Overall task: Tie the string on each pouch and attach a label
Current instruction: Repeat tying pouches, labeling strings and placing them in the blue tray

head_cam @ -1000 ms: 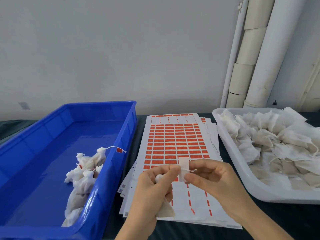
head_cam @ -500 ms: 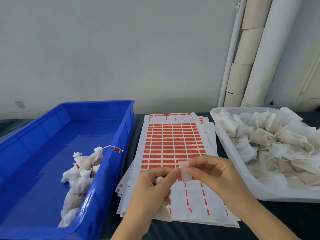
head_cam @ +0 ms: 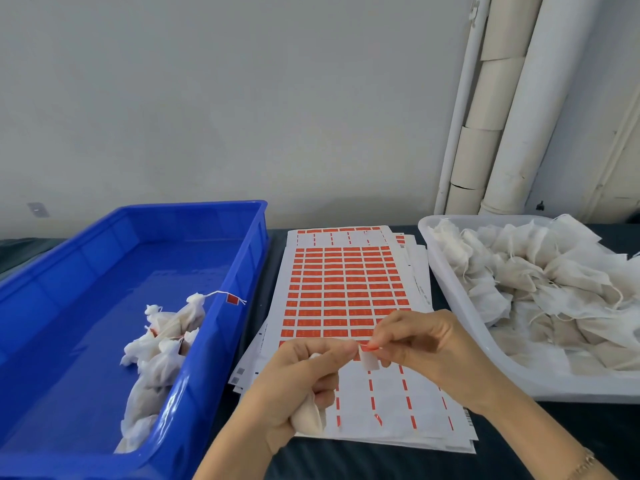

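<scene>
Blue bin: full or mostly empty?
Mostly empty: the blue bin holds one small cluster of pouches near its right wall; bare floor elsewhere.

The left hand hides most of the pouch, and its string is too thin to see. The blue bin and white tray run off-frame

You are facing the stack of label sheets, which is lying on the table straight ahead. The bin is standing to its left, with tied pouches lying in its near right part (one tag is resting against the right wall). The tray is sitting to the right, holding loose pouches, with pipes rising behind it. Above the sheets' near end, your left hand is gripping a pouch and your right hand is pinching a label just beside it.
</scene>
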The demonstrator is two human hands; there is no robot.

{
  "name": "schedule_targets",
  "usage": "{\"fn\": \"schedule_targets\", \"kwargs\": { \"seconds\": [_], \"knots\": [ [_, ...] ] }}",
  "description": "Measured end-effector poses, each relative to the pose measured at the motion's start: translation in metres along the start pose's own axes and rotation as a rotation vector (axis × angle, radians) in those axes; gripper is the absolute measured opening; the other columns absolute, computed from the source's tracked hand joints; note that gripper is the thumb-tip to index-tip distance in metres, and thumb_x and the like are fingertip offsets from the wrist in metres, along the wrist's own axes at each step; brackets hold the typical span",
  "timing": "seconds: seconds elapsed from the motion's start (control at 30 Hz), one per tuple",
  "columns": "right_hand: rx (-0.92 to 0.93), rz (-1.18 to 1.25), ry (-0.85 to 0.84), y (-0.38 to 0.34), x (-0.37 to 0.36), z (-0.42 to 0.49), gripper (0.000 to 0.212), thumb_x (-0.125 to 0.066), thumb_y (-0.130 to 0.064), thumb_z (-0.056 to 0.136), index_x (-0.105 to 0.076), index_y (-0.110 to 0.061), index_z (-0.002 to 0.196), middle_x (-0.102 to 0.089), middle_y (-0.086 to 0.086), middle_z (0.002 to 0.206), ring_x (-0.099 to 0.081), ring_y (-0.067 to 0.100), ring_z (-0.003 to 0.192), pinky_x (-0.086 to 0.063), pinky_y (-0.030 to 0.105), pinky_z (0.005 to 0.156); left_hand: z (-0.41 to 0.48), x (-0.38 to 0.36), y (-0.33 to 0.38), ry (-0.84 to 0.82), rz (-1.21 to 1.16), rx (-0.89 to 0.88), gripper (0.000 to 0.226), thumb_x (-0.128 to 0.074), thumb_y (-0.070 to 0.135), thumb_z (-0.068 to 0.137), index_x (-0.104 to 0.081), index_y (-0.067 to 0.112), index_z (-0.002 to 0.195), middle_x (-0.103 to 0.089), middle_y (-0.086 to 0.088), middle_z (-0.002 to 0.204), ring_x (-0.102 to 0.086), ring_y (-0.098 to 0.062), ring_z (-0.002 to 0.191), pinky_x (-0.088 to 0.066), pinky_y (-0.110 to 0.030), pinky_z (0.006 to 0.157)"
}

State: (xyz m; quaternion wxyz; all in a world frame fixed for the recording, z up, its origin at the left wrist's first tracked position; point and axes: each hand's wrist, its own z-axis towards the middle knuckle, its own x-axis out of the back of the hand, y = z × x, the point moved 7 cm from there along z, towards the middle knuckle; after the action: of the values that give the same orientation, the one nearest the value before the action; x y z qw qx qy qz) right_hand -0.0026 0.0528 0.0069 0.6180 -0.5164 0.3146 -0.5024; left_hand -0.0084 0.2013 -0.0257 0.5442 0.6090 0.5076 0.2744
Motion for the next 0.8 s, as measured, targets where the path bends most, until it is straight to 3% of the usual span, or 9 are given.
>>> {"fn": "schedule_targets", "kwargs": {
  "seconds": [0.27, 0.4, 0.5, 0.6, 0.7, 0.8],
  "knots": [
    [0.063, -0.016, -0.090, -0.007, -0.005, 0.004, 0.015, -0.069, -0.017, 0.080, -0.078, -0.027, 0.087, -0.073, 0.001, 0.088, -0.068, 0.018, 0.083, -0.053, 0.023, 0.078, 0.003, 0.001, 0.002, -0.074, -0.048, 0.060, 0.014, -0.072, 0.022, 0.072, -0.076, 0.009, 0.076, -0.046, 0.004, 0.051, -0.034, -0.004, 0.041, -0.033, -0.013, 0.037],
    [0.131, -0.250, -0.076, -0.009, -0.002, 0.004, 0.015, -0.067, -0.018, 0.081, -0.077, -0.026, 0.090, -0.073, -0.005, 0.091, -0.068, 0.018, 0.091, -0.056, 0.030, 0.083, 0.003, 0.002, 0.002, -0.058, -0.062, 0.052, 0.017, -0.070, 0.023, 0.075, -0.073, 0.015, 0.060, -0.044, 0.007, 0.049, -0.034, -0.004, 0.039, -0.032, -0.013, 0.036],
    [0.241, -0.469, -0.052, -0.016, -0.002, 0.002, 0.016, -0.068, -0.020, 0.082, -0.077, -0.025, 0.094, -0.073, -0.012, 0.095, -0.068, 0.007, 0.093, -0.055, 0.022, 0.084, 0.003, 0.006, 0.000, -0.014, -0.038, 0.054, 0.016, -0.074, 0.029, 0.072, -0.074, 0.014, 0.066, -0.045, 0.005, 0.052, -0.035, -0.005, 0.041, -0.034, -0.014, 0.038],
    [0.343, -0.645, -0.064, -0.022, -0.012, -0.003, 0.022, -0.071, -0.013, 0.082, -0.076, -0.028, 0.098, -0.069, -0.019, 0.102, -0.064, -0.001, 0.096, -0.050, 0.012, 0.084, 0.004, 0.012, 0.001, 0.083, 0.027, 0.007, 0.029, -0.078, 0.030, 0.067, -0.077, 0.006, 0.084, -0.055, 0.002, 0.056, -0.040, -0.005, 0.042, -0.036, -0.014, 0.041],
    [0.246, -0.550, 0.022, -0.015, -0.013, -0.004, 0.019, -0.072, -0.018, 0.077, -0.076, -0.030, 0.091, -0.070, -0.019, 0.097, -0.066, 0.004, 0.095, -0.054, 0.018, 0.082, 0.000, 0.018, 0.008, 0.181, 0.080, -0.089, 0.025, -0.076, 0.031, 0.066, -0.078, 0.011, 0.081, -0.061, -0.005, 0.062, -0.044, -0.005, 0.045, -0.039, -0.015, 0.044],
    [0.098, -0.259, 0.156, -0.004, -0.011, 0.000, 0.019, -0.080, -0.028, 0.075, -0.069, -0.028, 0.091, -0.073, -0.011, 0.085, -0.071, 0.014, 0.079, -0.056, 0.021, 0.074, -0.005, 0.017, 0.013, 0.209, 0.154, -0.165, 0.019, -0.074, 0.034, 0.067, -0.079, 0.018, 0.076, -0.067, -0.003, 0.066, -0.046, -0.005, 0.046, -0.040, -0.016, 0.044]
  ]
}}
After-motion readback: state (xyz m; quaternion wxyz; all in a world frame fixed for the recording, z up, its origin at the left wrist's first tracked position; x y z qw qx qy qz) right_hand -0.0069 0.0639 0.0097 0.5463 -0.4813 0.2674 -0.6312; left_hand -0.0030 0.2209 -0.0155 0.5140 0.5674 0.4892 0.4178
